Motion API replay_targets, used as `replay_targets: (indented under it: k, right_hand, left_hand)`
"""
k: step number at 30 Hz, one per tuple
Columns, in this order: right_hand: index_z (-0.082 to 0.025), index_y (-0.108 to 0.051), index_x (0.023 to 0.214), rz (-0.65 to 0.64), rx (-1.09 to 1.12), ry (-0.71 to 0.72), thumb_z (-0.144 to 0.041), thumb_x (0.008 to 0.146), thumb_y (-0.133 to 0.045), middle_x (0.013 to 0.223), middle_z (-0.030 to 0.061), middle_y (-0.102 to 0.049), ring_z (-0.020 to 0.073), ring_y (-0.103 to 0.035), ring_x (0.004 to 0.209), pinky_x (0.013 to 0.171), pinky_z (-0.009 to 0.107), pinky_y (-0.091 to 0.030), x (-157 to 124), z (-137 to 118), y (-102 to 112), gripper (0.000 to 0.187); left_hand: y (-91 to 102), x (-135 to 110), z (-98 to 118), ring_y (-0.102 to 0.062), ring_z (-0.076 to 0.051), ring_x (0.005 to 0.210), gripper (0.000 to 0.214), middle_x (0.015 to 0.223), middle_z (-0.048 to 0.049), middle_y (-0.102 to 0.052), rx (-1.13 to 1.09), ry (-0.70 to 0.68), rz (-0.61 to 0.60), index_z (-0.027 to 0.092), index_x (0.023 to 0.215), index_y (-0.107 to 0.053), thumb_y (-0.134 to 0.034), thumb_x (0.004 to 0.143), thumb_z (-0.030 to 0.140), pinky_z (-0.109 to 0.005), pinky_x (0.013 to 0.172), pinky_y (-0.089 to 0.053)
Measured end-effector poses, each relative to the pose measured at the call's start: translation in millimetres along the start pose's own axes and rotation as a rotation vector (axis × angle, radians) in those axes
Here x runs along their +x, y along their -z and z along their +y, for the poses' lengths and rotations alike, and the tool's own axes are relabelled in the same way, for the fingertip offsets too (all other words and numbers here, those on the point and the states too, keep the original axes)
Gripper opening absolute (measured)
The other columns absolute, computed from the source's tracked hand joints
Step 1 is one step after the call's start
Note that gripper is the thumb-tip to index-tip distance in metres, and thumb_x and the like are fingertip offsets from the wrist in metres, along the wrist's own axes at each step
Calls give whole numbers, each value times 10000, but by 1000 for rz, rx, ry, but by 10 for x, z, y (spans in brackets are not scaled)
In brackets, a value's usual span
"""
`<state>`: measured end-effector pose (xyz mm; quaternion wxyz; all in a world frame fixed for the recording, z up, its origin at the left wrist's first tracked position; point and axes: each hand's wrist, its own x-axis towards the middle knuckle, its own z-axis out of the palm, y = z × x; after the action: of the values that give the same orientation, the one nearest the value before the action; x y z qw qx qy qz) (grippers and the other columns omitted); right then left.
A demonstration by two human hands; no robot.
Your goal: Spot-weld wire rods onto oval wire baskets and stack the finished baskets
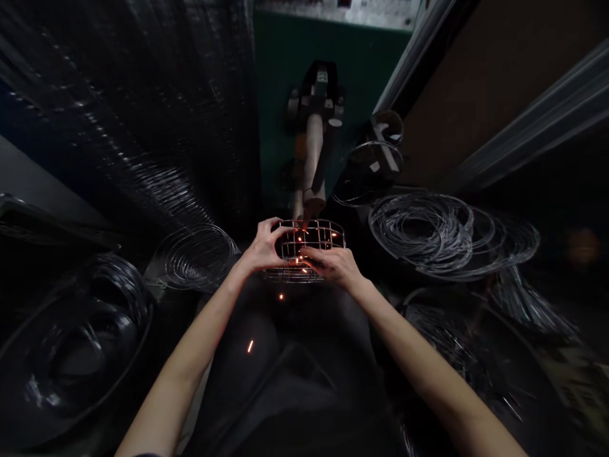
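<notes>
Bare forearms (pixel 193 362) come up from the lower corners, nearest the camera, with a dark-clothed lap (pixel 304 381) between them. Beyond the lap, at the middle of the view, is a round, open cage of thin silvery metal wire (pixel 311 244), held just under the machine's pale cylindrical arm (pixel 314 158). Its upright wires cross horizontal hoops into squarish openings, and its lower part shows closely set wires. Small orange sparks (pixel 298 260) glow in and around it, and two fall nearer the lap. The left hand (pixel 264 247) grips the cage's left side, thumb and forefinger spread wide apart, the thumb lower and the forefinger reaching along the upper wires. The right hand (pixel 335 263) grips the near right side with its fingers close together and pointing inward across the wires; exactly which wires its fingertips press, I cannot tell. Loose grey wire coils (pixel 419 228) lie to the right.
</notes>
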<state>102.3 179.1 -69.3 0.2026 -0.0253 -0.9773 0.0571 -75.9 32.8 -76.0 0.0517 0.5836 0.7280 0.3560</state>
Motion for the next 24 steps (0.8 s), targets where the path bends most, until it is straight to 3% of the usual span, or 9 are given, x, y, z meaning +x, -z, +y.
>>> replay_targets:
  k: [5, 10, 15, 18, 24]
  right_hand:
    - [-304, -668, 1166, -86, 0, -43, -338, 924, -539, 1081, -29, -718, 149, -710, 813, 591, 222, -466, 74, 58, 17, 276]
    - [-311, -679, 1129, -87, 0, -108, -349, 920, -545, 1033, -18, -737, 150, -696, 843, 623, 218, -469, 262, 128, 26, 251]
    - [-275, -695, 1069, 54, 76, -184, -331, 917, -545, 1049, 38, -688, 137, -650, 838, 657, 208, -464, 193, 128, 14, 222]
    - [-238, -702, 957, 151, 159, -278, -326, 919, -529, 953, 56, -626, 143, -621, 806, 653, 221, -467, 133, 166, -17, 198]
    - [-212, -677, 896, 201, 226, -344, -353, 899, -550, 891, 56, -583, 164, -591, 765, 653, 256, -468, 362, 340, -120, 190]
  left_hand:
    - [46, 101, -28, -349, -336, 1251, 785, 1297, -114, -354, -1, 38, -28, 244, 1250, -552, -852, 534, 359, -514, 1074, -355]
    - [76, 298, -139, -359, -335, 1248, 799, 1275, -110, -370, -2, 65, -34, 241, 1238, -558, -869, 513, 366, -514, 1073, -351]
    - [29, 342, -225, -357, -332, 1249, 816, 1266, -112, -389, 5, 41, -7, 237, 1235, -555, -876, 509, 424, -527, 1081, -324]
    - [20, 354, -260, -346, -332, 1252, 836, 1279, -106, -376, 4, 50, -2, 241, 1242, -552, -878, 495, 428, -517, 1084, -324]
    - [79, 587, -334, -361, -332, 1239, 811, 1270, -105, -384, 15, 127, -13, 222, 1240, -557, -874, 501, 327, -497, 1088, -327]
